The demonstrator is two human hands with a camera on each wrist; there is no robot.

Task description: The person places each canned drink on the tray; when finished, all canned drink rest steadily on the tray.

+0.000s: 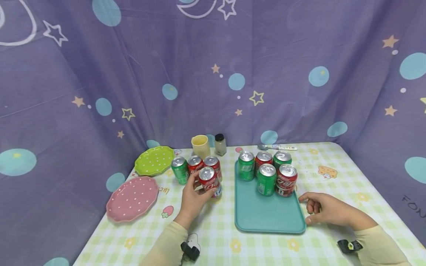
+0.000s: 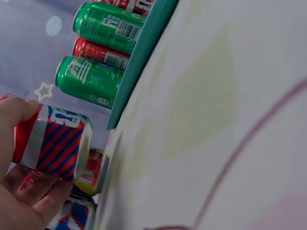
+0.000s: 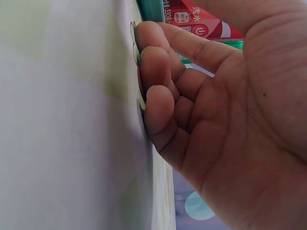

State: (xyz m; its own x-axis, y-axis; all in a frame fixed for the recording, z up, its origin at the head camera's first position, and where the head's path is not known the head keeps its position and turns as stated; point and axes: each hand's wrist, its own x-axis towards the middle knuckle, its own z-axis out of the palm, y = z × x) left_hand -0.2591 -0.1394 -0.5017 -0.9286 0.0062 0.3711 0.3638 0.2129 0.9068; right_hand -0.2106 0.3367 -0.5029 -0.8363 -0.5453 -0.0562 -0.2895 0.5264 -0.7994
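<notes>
My left hand [image 1: 194,197] grips a red soda can [image 1: 208,177], thumb on one side and fingers on the other. In the left wrist view, this can's blue-striped lower part [image 2: 60,148] is off the tablecloth. Close behind it stand a green can [image 1: 181,170] and two red cans [image 1: 195,163]. On the teal tray [image 1: 269,218], several green and red cans [image 1: 266,181] stand in its back half. My right hand [image 1: 332,210] lies at the tray's right edge with loosely curled fingers and nothing in them; its fingertips [image 3: 159,108] are down at the tablecloth.
A green dotted plate [image 1: 154,161] and a pink dotted plate [image 1: 133,199] lie at the left edge. At the back are a yellow cup [image 1: 201,146], a black-lidded jar [image 1: 220,145] and a spoon [image 1: 277,147]. A purple curtain [image 1: 199,74] hangs behind the table.
</notes>
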